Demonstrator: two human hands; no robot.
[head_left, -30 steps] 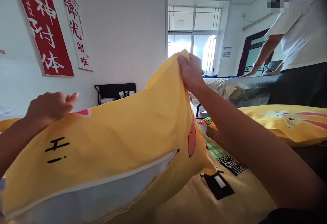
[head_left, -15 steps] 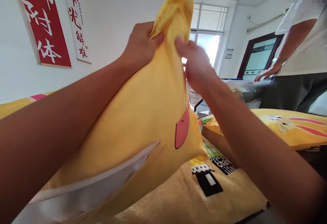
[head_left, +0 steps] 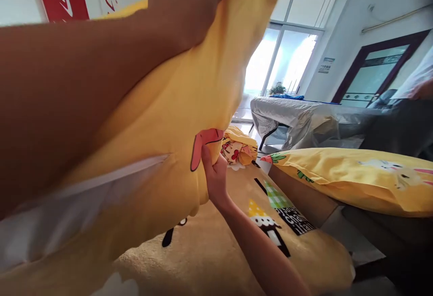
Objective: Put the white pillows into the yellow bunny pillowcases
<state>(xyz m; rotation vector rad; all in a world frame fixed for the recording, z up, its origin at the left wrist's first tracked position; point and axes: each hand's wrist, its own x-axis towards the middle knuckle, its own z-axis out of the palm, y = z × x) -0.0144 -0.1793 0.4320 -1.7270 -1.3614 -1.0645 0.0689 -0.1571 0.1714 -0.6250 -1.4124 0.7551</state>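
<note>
A yellow pillowcase (head_left: 176,102) with a pink printed patch stands raised in front of me. Through a long slit in its side shows a white inner pillow (head_left: 101,201). My left hand (head_left: 189,7) grips the upper part of the pillowcase, its fingers partly hidden behind the cloth and cut off by the top edge. Lower down, my right hand (head_left: 217,176) is closed on the right-hand edge of the pillowcase, thumb on the near side by the pink patch. Beneath lies a tan plush blanket (head_left: 237,251) printed with little houses.
To the right, a yellow pillow (head_left: 341,174) with a rabbit print lies on a cardboard box (head_left: 304,194). Folded yellow printed cloth (head_left: 241,145) sits beyond the blanket. Farther back are a plastic-covered table (head_left: 287,111) and a blurred person (head_left: 402,125) at the right edge.
My right hand has moved from the top of the pillowcase down to its right edge and taken hold there. The view has tilted down, and the left hand appears higher and closer.
</note>
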